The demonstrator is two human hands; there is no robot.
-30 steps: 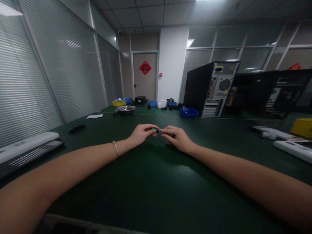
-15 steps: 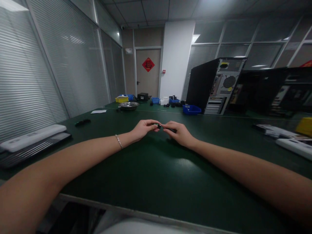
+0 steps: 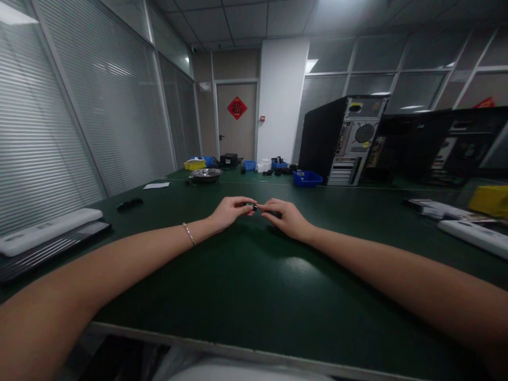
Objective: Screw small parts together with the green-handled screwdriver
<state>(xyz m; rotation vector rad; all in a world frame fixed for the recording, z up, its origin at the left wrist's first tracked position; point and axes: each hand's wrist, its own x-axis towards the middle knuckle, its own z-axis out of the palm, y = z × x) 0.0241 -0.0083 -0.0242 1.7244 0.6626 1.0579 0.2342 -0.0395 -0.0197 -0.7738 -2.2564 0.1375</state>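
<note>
My left hand (image 3: 233,212), with a bracelet on its wrist, pinches a small black-and-green part (image 3: 251,205) between thumb and fingers, just above the green tabletop (image 3: 238,286). The part is too small to name, and the fingers hide some of it. My right hand (image 3: 286,217) meets it from the right, thumb and index finger pointing at the part's right end. Something dark shows between those right fingers, but I cannot make out what it is.
Power strips (image 3: 51,230) lie at the left and right sides. A dark slim object (image 3: 129,204) and white paper (image 3: 156,186) lie at left. Farther back are a metal bowl (image 3: 206,175), a blue bin (image 3: 307,179), several small items and a computer tower (image 3: 341,140).
The whole view has shifted slightly, so things appear a little farther left. Both hands stay together at the small part, with more of its green side now showing.
</note>
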